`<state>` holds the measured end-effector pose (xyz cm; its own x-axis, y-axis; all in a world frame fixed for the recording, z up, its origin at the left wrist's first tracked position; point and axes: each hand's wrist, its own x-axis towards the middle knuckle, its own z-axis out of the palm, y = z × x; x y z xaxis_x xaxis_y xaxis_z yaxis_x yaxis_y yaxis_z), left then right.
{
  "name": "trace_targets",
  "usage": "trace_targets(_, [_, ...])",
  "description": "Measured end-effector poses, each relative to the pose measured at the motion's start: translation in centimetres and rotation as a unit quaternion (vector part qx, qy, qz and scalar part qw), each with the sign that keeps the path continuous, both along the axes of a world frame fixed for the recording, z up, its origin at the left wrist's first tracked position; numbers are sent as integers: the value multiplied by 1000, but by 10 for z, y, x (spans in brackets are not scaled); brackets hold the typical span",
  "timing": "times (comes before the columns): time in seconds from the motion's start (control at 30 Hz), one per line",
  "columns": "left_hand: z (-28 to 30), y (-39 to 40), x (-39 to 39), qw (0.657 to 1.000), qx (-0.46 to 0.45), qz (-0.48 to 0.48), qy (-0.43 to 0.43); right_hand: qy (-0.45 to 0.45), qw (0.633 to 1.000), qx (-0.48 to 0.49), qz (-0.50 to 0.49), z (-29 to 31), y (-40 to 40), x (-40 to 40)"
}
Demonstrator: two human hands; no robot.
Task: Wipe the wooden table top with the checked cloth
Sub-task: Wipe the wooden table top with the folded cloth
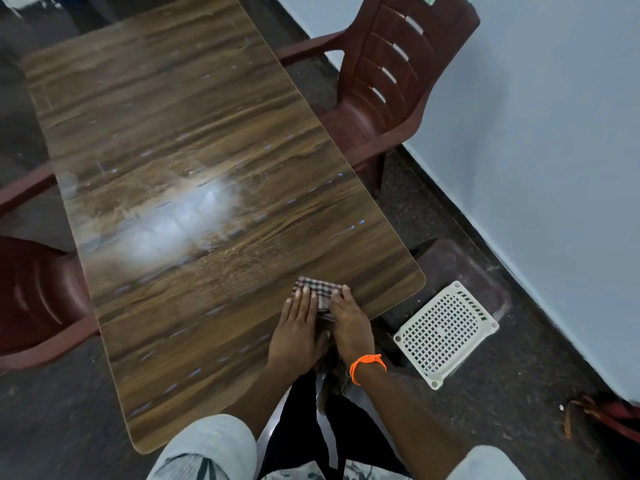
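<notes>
Pressing checked cloth (320, 289) flat on wooden table top (194, 161): left hand (298, 329), right hand (349, 320), fingers straight, together, spreading pressure for wiping.

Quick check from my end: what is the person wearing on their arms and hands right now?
Both hands are bare, no gloves. The right hand has an orange braided band round its wrist; the left hand wears nothing. Short pale grey sleeves end above the elbows, leaving the forearms uncovered.
</notes>
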<state>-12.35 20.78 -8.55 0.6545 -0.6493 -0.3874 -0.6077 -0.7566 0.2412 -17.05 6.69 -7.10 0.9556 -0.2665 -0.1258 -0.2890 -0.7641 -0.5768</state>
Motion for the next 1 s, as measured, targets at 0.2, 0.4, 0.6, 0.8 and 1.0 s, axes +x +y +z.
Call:
trace_targets(0.2, [7,14,-49,999,3,0,34,-20,1000,3,2,2,6,-52])
trace_targets(0.4, [8,-22,-28,999,-1,-30,20,-13,997,15,-81,1,-15,-39])
trace_targets(0.6, [1,-7,14,999,27,-18,-7,-20,999,2,-45,-8,5,3])
trace_targets(0.8, [8,68,-15,1000,-8,-16,2,-37,999,13,-14,-8,63,-22])
trace_targets(1.0, [8,73,-31,997,1,-65,31,-18,999,6,-46,-1,54,-55])
